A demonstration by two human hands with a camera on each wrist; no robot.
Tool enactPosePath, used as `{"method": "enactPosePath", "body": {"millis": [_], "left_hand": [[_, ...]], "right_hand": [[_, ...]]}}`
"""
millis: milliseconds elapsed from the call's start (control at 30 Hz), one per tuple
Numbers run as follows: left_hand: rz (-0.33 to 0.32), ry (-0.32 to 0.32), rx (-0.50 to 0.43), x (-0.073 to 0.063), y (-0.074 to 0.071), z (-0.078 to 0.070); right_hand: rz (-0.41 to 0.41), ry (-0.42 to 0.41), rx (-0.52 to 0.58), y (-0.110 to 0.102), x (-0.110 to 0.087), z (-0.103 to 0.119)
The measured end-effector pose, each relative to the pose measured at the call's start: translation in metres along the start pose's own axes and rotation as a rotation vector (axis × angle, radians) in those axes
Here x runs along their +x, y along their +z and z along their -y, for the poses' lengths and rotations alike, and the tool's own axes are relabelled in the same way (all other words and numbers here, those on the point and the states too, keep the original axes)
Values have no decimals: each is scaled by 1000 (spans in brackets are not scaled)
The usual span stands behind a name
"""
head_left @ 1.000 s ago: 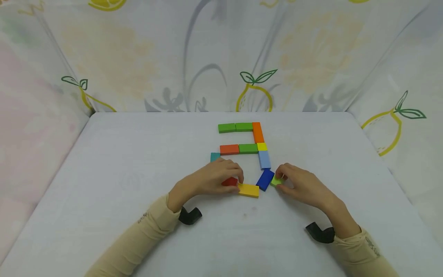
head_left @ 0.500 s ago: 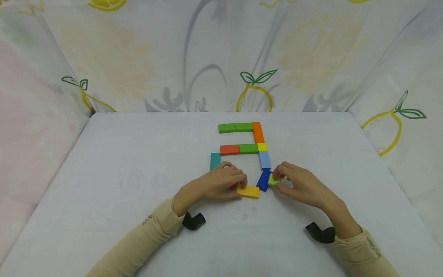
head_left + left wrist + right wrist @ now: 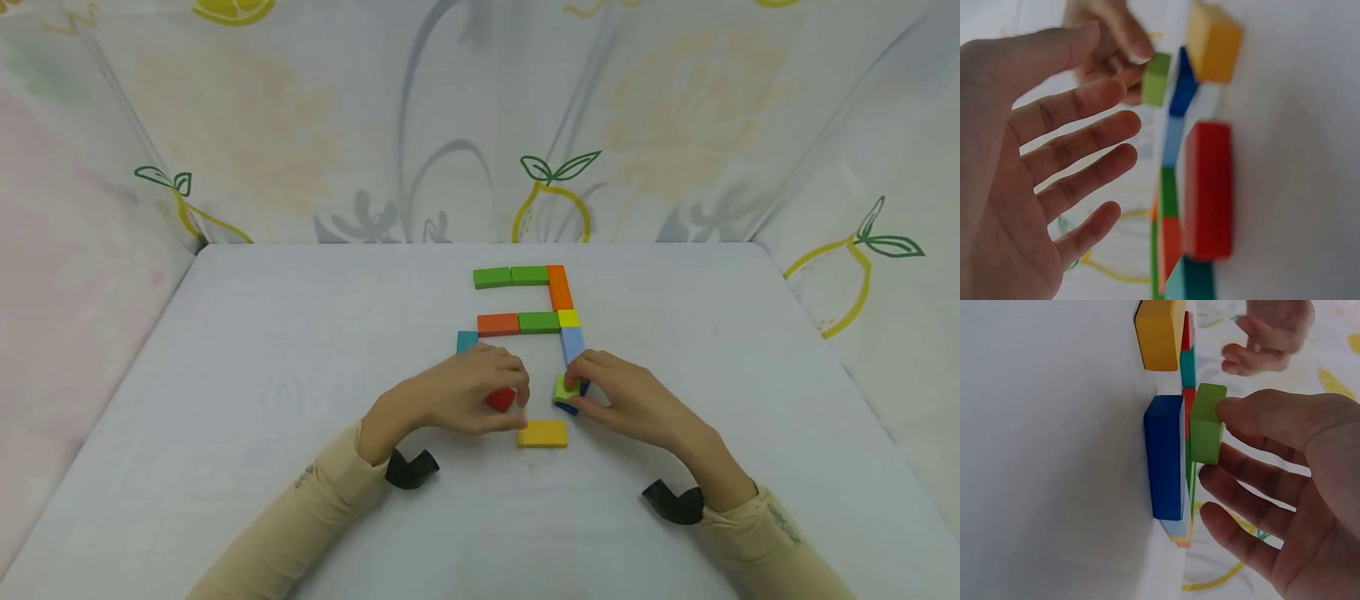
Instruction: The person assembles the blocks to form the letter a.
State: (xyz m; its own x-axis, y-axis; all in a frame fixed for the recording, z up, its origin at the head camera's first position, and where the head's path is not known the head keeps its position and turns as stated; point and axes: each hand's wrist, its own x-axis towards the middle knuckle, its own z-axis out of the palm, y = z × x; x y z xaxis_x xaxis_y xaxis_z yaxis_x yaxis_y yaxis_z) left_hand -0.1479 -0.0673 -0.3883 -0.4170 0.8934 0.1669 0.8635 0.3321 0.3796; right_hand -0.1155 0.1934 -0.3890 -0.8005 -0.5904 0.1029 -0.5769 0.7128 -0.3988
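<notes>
My right hand (image 3: 637,408) pinches a small light green block (image 3: 1207,424) between thumb and fingers. The block is held off the table, over the dark blue block (image 3: 1165,456), which it partly covers in the head view. With fingers loosely bent and nothing in them, my left hand (image 3: 465,390) hovers above the red block (image 3: 1209,190). Its spread fingers (image 3: 1094,128) show in the left wrist view. A yellow-orange block (image 3: 543,434) lies just in front of the left fingertips, apart from the other blocks. The left hand hides part of the teal block (image 3: 467,342).
Behind the hands, an orange-red block (image 3: 498,325), a green block (image 3: 538,322), a small yellow block (image 3: 568,318) and a light blue block (image 3: 572,343) adjoin. Farther back lie two green blocks (image 3: 510,277) and an orange block (image 3: 559,287). A patterned cloth (image 3: 450,108) borders the white table (image 3: 300,300).
My right hand has carried the light green block left, from beside the dark blue block to above it. The yellow-orange block has shifted toward the front, and the left fingers have come off it.
</notes>
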Motion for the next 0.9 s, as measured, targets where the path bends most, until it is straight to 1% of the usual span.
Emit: {"method": "enactPosePath", "body": {"millis": [33,100,233,333,433,500,600,733,833,900], "left_hand": [[-22,-18,-14,-2,-5,2],[-44,-53,-34,-4,-12,7],[-37,-111,-59,-7,-21,15],[-16,-135,-70,-7,-19,20],[24,-140,-63,-8,-15,23],[46,-137,-48,-9,-12,25],[62,-146,-12,-11,-10,26],[67,-173,23,-14,-11,27],[72,-178,34,-15,-11,27],[77,-180,44,-16,-10,26]], "right_hand": [[2,-8,2,1,2,1],[9,-21,3,3,5,3],[16,-54,-6,8,13,6],[41,-79,-25,12,18,8],[73,-91,-45,16,20,10],[76,-92,-47,18,21,12],[36,-104,-59,20,20,14],[-28,-144,-88,24,15,20],[-31,-159,-112,25,9,27],[-10,-168,-128,27,4,32]]}}
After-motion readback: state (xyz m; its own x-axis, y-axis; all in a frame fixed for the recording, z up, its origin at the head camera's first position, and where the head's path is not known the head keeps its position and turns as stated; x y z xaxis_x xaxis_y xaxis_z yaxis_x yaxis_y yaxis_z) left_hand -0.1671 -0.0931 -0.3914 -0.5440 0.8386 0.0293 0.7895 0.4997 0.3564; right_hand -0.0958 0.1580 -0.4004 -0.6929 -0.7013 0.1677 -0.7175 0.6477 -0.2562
